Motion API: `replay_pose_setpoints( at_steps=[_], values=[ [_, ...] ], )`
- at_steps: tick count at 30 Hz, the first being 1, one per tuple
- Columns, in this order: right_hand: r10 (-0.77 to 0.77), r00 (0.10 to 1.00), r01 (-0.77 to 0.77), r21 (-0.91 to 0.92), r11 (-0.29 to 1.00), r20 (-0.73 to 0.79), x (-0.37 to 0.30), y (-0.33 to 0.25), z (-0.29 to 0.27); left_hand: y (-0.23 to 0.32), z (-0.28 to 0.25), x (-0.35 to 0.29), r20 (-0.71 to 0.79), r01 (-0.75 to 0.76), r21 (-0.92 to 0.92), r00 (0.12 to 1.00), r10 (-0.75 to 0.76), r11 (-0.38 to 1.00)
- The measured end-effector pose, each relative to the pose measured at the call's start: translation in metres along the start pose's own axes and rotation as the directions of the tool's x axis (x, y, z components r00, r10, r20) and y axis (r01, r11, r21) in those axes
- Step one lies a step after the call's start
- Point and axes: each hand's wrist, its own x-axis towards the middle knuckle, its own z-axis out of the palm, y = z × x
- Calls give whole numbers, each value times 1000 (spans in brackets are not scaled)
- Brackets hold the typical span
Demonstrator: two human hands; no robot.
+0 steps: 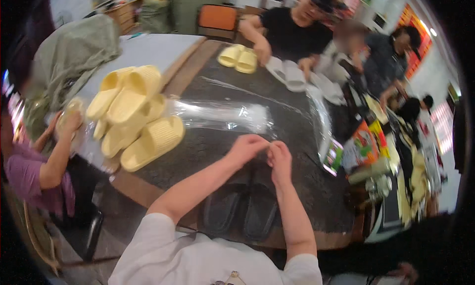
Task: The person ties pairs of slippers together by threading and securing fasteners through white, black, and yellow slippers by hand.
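Observation:
My left hand (249, 148) and my right hand (280, 159) meet over the dark table mat, fingertips pinched together. Whatever lies between the fingers is too small or hidden to make out. Below them, close to my body, a pair of black slippers (261, 212) lies side by side on the mat, partly dim under my arms. Just beyond my hands a clear plastic bag (217, 116) is spread flat and shiny. To the left of it rises a stack of pale yellow slippers (153, 142), untouched by my hands.
Across the table a person in black handles white slippers (295, 77), beside a yellow pair (237, 58). At left, a person in purple holds something wrapped in clear plastic (71, 118). A phone (333, 156), a bright package (363, 146) and a glass jar (378, 187) crowd the right edge.

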Motion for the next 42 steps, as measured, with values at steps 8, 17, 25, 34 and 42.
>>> replay_pose_setpoints(
  at_steps=[8, 17, 25, 34, 42],
  values=[
    [17, 998, -16, -7, 1000, 65, 4, 6, -9, -6, -2, 6, 34, 1, -131, 999, 3, 991],
    [-179, 980, 183, -32, 983, 89, 1, 20, -7, -8, -9, 3, 105, 109, -168, 990, -93, 980],
    [-216, 971, 223, -66, 973, 100, 6, 26, -17, -7, -1, 6, 124, 84, -137, 990, -67, 987],
    [-100, 995, 100, -162, 982, 10, -1, 11, -16, -29, 8, 15, -62, -181, 36, 981, 183, 983],
    [-568, 802, 532, -654, 538, 185, -49, -41, 22, -8, -19, 10, -188, -342, 313, 892, 411, 886]
  ],
)
